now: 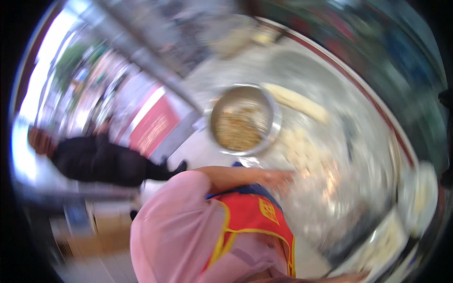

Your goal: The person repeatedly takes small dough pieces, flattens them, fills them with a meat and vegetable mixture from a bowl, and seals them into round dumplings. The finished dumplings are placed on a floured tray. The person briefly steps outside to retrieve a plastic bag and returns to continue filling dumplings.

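Observation:
The view is strongly blurred. My left hand [277,179] is over the near edge of a floury metal-looking worktop [308,70], its fingers spread beside small pale dough pieces [300,148]. Just beyond it stands a round metal bowl [276,122] with a brownish chopped filling [235,132] and a utensil in it. A long pale roll of dough [299,102] lies to the right of the bowl. At the bottom edge my right hand [361,276] is partly visible at the rim of a light tray [400,240] with pale pieces in it; its grip is unclear.
A white plate or shallow bowl [419,198] is at the right, above the tray. A raised red-and-white rim [354,78] borders the worktop. On the left a person in dark clothes [102,159] stands near a red sign [154,122]; cardboard boxes [111,223] are below.

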Available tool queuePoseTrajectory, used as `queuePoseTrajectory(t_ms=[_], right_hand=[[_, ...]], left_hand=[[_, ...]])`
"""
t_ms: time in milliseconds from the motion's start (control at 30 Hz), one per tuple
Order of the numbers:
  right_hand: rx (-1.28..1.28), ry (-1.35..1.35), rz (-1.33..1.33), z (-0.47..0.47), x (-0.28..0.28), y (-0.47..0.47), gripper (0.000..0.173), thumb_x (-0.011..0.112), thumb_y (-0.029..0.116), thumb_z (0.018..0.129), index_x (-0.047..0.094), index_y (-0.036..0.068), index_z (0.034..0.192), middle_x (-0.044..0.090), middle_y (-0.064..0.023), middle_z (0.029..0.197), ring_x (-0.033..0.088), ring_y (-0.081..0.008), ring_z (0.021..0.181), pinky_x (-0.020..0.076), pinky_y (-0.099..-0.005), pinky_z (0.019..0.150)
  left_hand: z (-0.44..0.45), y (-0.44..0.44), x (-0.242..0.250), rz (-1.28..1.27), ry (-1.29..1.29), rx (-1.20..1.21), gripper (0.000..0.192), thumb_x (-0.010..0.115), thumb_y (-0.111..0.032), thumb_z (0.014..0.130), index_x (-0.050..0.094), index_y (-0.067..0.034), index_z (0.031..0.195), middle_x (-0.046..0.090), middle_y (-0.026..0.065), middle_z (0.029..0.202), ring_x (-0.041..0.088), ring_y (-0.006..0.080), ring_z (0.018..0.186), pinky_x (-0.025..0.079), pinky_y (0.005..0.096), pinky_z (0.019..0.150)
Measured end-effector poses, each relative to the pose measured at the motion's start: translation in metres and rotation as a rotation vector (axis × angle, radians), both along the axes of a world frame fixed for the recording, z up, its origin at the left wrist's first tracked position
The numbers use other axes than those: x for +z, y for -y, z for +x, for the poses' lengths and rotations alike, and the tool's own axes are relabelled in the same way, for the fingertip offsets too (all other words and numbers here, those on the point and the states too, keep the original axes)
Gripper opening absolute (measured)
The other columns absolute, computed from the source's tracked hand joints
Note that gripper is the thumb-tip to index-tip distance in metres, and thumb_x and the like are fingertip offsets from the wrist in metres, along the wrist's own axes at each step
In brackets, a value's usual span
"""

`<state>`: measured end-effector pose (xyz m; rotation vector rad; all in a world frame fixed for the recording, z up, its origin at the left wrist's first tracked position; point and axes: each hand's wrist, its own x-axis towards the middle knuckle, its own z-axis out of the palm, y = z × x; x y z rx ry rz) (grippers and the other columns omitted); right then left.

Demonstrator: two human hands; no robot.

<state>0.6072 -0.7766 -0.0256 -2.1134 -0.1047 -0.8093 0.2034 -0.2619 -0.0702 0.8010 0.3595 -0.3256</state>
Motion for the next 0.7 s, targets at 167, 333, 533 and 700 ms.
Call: queuePoseTrajectory(t_ms=[167,333,533,700], right_hand=[[0.304,-0.344,0.264,-0.025,0.051,-0.176,0.030,0.065,0.025,0.099,0.069,-0.002,0.111,0.069,-0.0148,0.096,0.063,-0.0245,0.081,0.0552,-0.0372,0.069],[0.866,-0.425,0.003,-0.063,0.093,-0.324,0.031,0.062,0.025,0.097,0.067,-0.006,0.101,0.067,-0.0184,0.085,0.062,-0.0269,0.071,0.0532,-0.0378,0.061],[1.021,-0.488,-0.067,-0.067,0.076,-0.396,0.032,0.061,0.025,0.097,0.063,-0.003,0.113,0.064,-0.0202,0.099,0.063,-0.0311,0.086,0.0529,-0.0406,0.070],[1.027,-0.633,-0.115,-0.051,0.047,-0.449,0.042,0.060,0.026,0.099,0.058,0.003,0.134,0.062,-0.0206,0.122,0.064,-0.0352,0.109,0.0535,-0.0437,0.085]], left_hand=[[-0.013,0.012,0.044,0.107,-0.290,0.242,0.104,0.034,-0.081,0.093,0.028,0.001,0.157,0.060,0.0243,0.134,0.067,0.0323,0.104,0.054,0.0453,0.081],[-0.078,0.019,0.063,0.152,-0.333,0.523,0.097,0.030,-0.078,0.097,0.036,0.000,0.153,0.062,0.0207,0.136,0.067,0.0267,0.106,0.048,0.0341,0.074],[-0.156,0.027,0.050,0.044,-0.204,0.852,0.096,0.033,-0.079,0.095,0.036,-0.001,0.151,0.063,0.0179,0.126,0.068,0.0248,0.098,0.051,0.0336,0.069],[-0.216,0.035,0.044,0.016,-0.144,1.009,0.093,0.035,-0.079,0.095,0.041,-0.003,0.147,0.065,0.0169,0.124,0.068,0.0247,0.100,0.050,0.0336,0.069]])
